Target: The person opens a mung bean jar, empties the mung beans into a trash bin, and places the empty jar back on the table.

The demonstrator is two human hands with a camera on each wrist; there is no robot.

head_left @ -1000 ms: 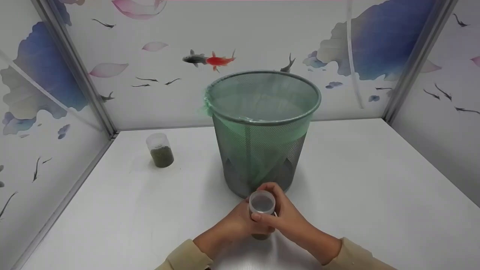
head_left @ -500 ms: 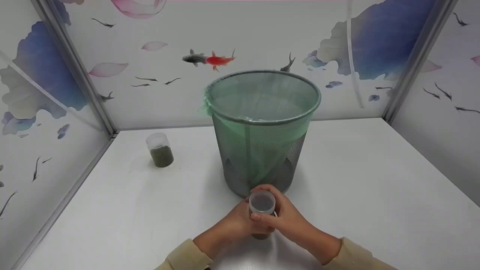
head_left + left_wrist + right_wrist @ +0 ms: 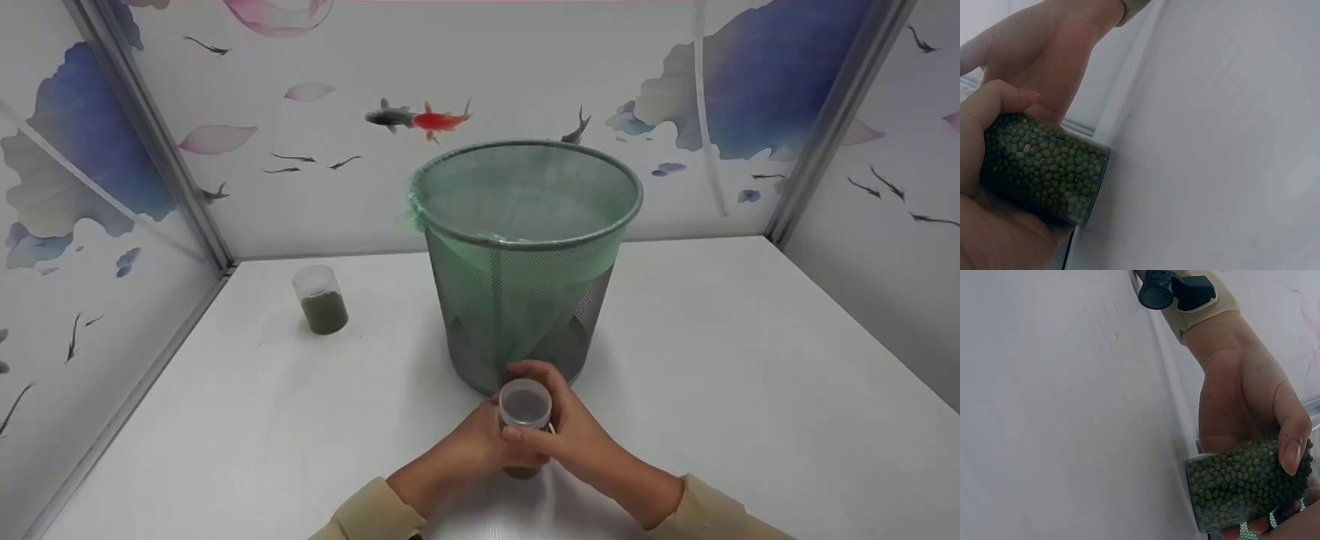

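Observation:
My left hand (image 3: 476, 444) grips a clear plastic jar (image 3: 525, 406) upright at the front middle of the table. Through its wall, green mung beans (image 3: 1044, 166) show in the left wrist view. My right hand (image 3: 576, 424) holds the jar's upper end, its thumb on the near side and its fingers round the far side. In the right wrist view, the left thumb lies across the jar wall over the beans (image 3: 1235, 486). Whether a lid covers the round top is hard to tell. Both hands hide much of the jar's middle.
Behind the hands stands a tall mesh wastebasket (image 3: 525, 300) with a green bag (image 3: 442, 232) over its rim. A second clear jar (image 3: 322, 304), partly filled with green contents, stands on the white table (image 3: 337, 420) at the left. Patterned panels enclose the table's back and sides.
The right fingers on the far side of the jar's top dip slightly, then lift and shift a little. The jar and the left hand stay nearly in place.

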